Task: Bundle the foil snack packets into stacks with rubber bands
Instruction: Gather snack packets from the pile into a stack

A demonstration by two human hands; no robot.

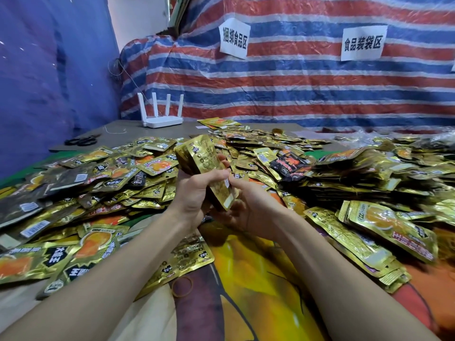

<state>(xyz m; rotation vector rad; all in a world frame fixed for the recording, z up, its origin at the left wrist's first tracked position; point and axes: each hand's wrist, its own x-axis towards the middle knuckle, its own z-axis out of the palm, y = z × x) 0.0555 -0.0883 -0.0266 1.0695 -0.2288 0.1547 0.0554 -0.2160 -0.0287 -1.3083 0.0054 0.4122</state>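
Behind everything I see a tarpaulin (pixel 295 82) with red, white and blue stripes, and on it hang two white paper signs (pixel 234 39) with printed characters. At the left hangs a dark blue sheet (pixel 49 70). Below them a wide heap of foil snack packets (pixel 320 168), mostly gold and a few black, reaches from the left edge to the right edge. Nearest to me a printed cloth (pixel 246 279) in orange and yellow shows between the two forearms. At the far left a grey table (pixel 123 134) carries a white router (pixel 161 114) with four antennas upright. Nearer to the heap, black scissors (pixel 82 141) lie flat on it.

In the middle, above the heap, both hands hold a stack of gold packets (pixel 206 168). It is tilted, with the upper end leaning away to the left. The grip of the left hand (pixel 194 190) is clenched around the middle of the stack: the thumb lies across the front face and the fingertips show at the far edge. The grip of the right hand (pixel 248 207) grasps the lower end, the thumb pressing on the right edge and the fingers curled beneath. One tan rubber band (pixel 182 287) lies loose on the cloth, just beside the nearest packets.
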